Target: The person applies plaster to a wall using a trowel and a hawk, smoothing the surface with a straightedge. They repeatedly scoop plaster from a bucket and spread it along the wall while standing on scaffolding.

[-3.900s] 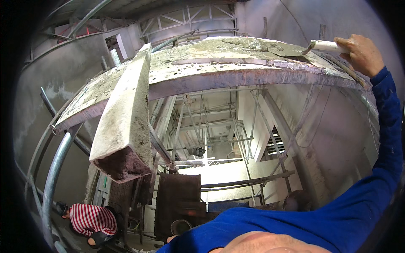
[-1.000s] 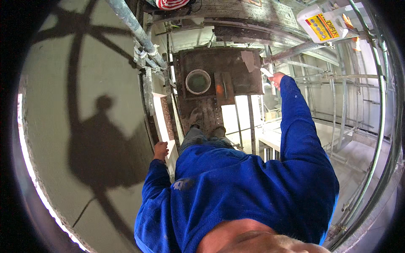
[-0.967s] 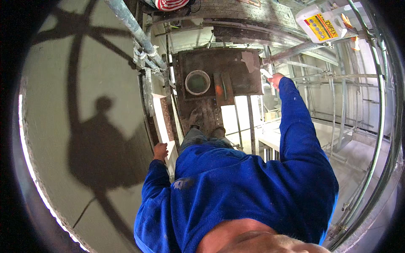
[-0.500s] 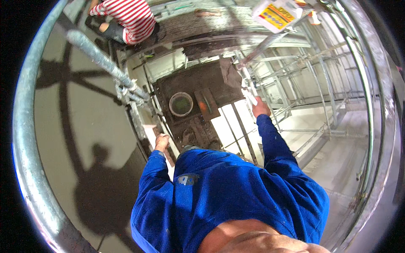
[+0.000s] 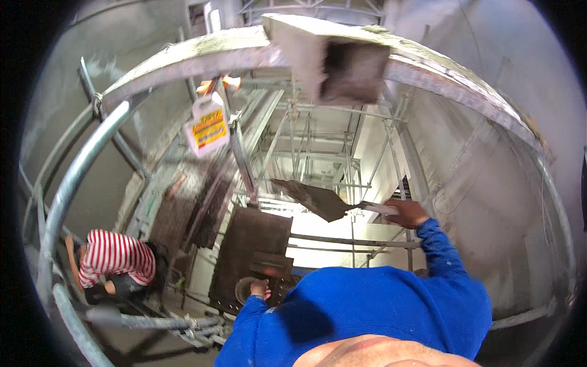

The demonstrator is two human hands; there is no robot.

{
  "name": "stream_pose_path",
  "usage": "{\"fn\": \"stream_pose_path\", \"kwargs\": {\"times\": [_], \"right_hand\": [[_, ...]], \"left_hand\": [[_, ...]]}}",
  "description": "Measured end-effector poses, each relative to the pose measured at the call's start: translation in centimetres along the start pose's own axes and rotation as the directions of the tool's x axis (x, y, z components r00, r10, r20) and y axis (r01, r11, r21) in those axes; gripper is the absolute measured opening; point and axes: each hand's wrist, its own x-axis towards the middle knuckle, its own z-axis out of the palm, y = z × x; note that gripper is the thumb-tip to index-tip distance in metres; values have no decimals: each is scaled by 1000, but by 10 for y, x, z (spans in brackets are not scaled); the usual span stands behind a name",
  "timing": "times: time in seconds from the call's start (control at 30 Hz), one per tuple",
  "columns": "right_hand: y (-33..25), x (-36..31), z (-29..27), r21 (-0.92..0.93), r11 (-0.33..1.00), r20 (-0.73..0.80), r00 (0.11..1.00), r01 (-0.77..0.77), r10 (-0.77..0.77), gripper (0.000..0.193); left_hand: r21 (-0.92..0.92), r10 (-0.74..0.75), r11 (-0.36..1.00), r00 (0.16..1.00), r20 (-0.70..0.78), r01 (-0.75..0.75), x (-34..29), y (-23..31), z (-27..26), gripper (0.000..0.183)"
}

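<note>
My right hand (image 5: pixel 406 214) is closed around the pale handle of a pointed trowel (image 5: pixel 315 200). The trowel's wide blade, dark and mortar-stained, reaches to the left, held out over the scaffold bars. My left hand (image 5: pixel 261 289) is lower down, in front of my body, with its fingers curled in; whether anything is inside them I cannot make out. In the picture it overlaps the rim of a round bucket (image 5: pixel 240 292), which stands on a brown platform (image 5: pixel 247 235). Beside the bucket lies a dark flat board (image 5: pixel 272 263) with an orange-red patch.
A person in a red-and-white striped shirt (image 5: pixel 116 260) crouches at the left. A white jug (image 5: pixel 209 131) with a yellow label is near an upright post (image 5: pixel 241 153). Overhead, a hollow rectangular beam (image 5: pixel 299 55) sticks out from a long rail (image 5: pixel 183 70). Scaffold tubes (image 5: pixel 82 168) surround me.
The view has swung to the right and up, so the striped-shirt person and jug appear farther left. My right hand has risen, bringing the trowel blade into plain sight. My left hand has left the wall-side edge.
</note>
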Motion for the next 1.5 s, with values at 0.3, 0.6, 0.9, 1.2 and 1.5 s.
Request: {"fn": "stream_pose_path", "kwargs": {"times": [0.3,0.6,0.9,1.2,1.5], "right_hand": [[-10,-235,-180,342,937,-425,877,-75,225,30],[22,-242,-359,-312,768,-758,634,-560,154,39],[-44,-157,-427,-772,480,-559,804,-417,-201,31],[-65,-41,-432,-495,866,-327,938,-69,-112,37],[-85,49,-445,-210,942,-278,940,-261,198,39]], "left_hand": [[338,227,902,960,164,-270,-30,132,55,30],[411,232,855,943,240,-315,-29,165,103,19],[299,144,931,962,233,-211,-29,122,62,20],[319,163,931,983,80,-180,-14,116,37,28],[113,145,975,937,318,-189,-9,84,56,20]]}}
